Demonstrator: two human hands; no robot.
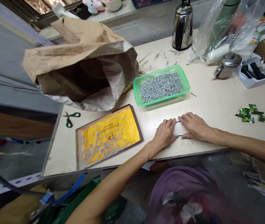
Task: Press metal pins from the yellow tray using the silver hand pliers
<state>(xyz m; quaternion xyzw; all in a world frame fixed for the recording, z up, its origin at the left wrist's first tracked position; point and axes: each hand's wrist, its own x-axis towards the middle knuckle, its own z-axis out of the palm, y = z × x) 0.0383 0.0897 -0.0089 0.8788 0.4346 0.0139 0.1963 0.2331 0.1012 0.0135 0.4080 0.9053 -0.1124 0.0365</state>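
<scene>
My left hand (163, 135) and my right hand (194, 126) rest near the table's front edge, fingers together, pressing on the two ends of a small pale flat piece (179, 129) with thin dark edges. What lies beneath the fingers is hidden. Behind them stands a green plastic basket (161, 101) filled with small silvery metal pieces (161, 85). To the left of my hands is a shallow tray (137, 123) with a yellow lining (130, 130), and similar metal pieces (106, 147) are scattered over it, thickest along its lower left.
A large open paper sack (76, 62) leans at the back left. Green-handled scissors (70, 118) lie left of the tray. A steel kettle (182, 28), a small steel pot (227, 65), a white container (256, 81) and green wrappers (249, 114) are toward the right.
</scene>
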